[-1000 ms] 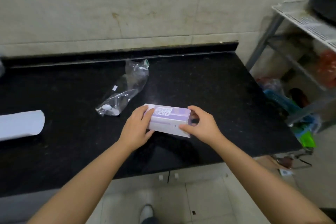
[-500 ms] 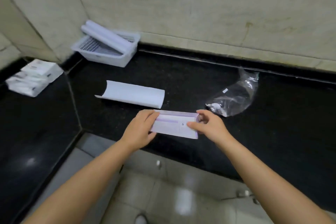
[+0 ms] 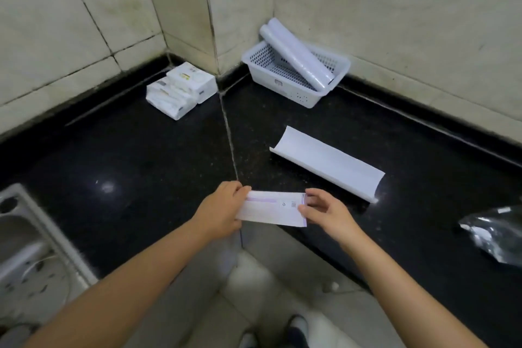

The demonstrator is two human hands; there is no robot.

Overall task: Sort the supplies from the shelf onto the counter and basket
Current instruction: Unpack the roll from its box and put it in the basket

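Observation:
I hold a flat white and purple box [image 3: 271, 208] level above the inner corner of the black counter [image 3: 158, 167]. My left hand [image 3: 220, 212] grips its left end and my right hand [image 3: 324, 210] pinches its right end. A white perforated basket [image 3: 296, 90] sits in the far corner against the wall, with a pale plastic-wrapped roll [image 3: 296, 55] leaning in it. Beyond the box, a curled white sheet [image 3: 327, 162] lies on the counter.
A stack of white tissue packs [image 3: 180, 89] lies by the wall at the left. A crumpled clear plastic bag [image 3: 494, 234] is at the right edge. A steel sink [image 3: 31, 246] occupies the lower left. Tiled floor and my shoes show below.
My view has swung left from the shelf side to the counter corner, bringing the basket, tissue packs and sink into sight. Both hands kept hold of the box and carried it along.

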